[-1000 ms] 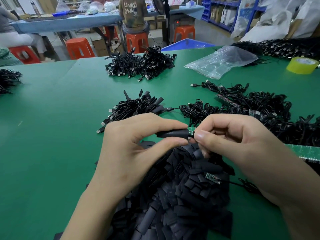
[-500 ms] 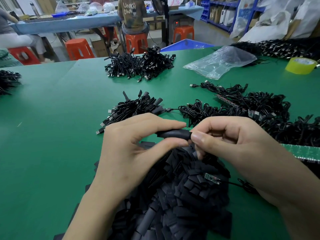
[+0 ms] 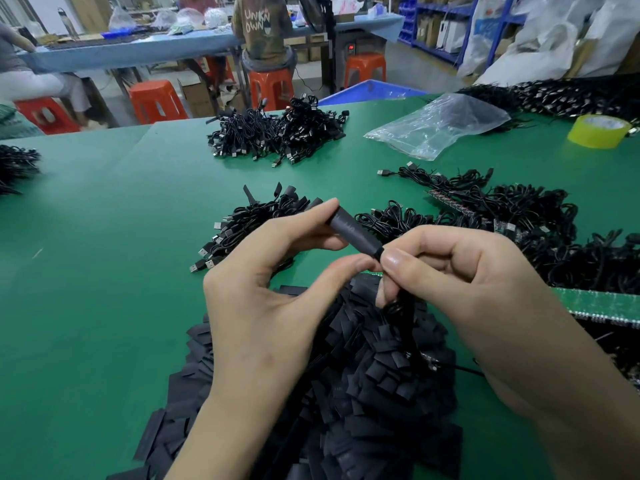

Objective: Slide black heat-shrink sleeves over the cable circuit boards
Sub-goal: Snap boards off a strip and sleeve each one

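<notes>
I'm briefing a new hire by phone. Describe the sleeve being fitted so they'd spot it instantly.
On the green table, find the heap of flat black sleeve pieces nearest the camera. Just above it the left hand and right hand pinch one sleeve. Unlike the flat pieces below, it is a round tube, held tilted in the air.

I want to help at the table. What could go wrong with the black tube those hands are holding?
The left hand holds the sleeve only by fingertips, so it might slip and drop into the pile of loose sleeves that look just like it. The cable pinched by the right hand hangs into that pile and could snag there.
</notes>
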